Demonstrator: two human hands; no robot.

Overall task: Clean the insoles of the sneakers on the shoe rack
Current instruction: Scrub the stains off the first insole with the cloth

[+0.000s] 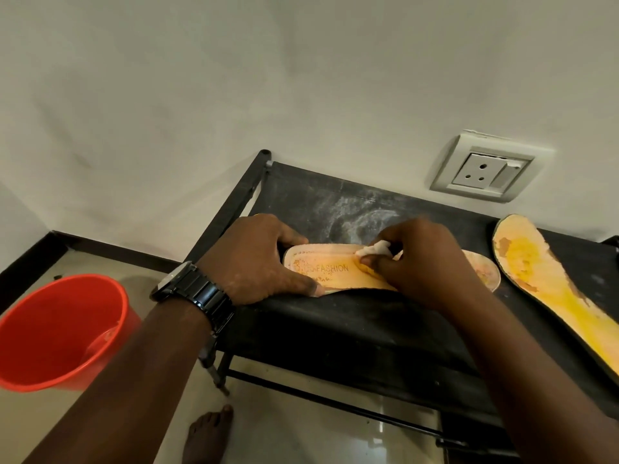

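The insole (335,272) lies at mid-frame on the shoe rack (368,329), its long axis running left to right, heel end pinned under the left hand (254,259) while the right hand (418,259), its grip pinched on a white cloth (375,250), presses mid-length with the toe end beyond it to the right.

Dim, warm, even indoor light leaves soft shadows beneath the black fabric shoe rack (351,329), a pale glare patch on the glossy beige floor tiles (385,430), wide-angle bending at the edges, and mild overall softness.
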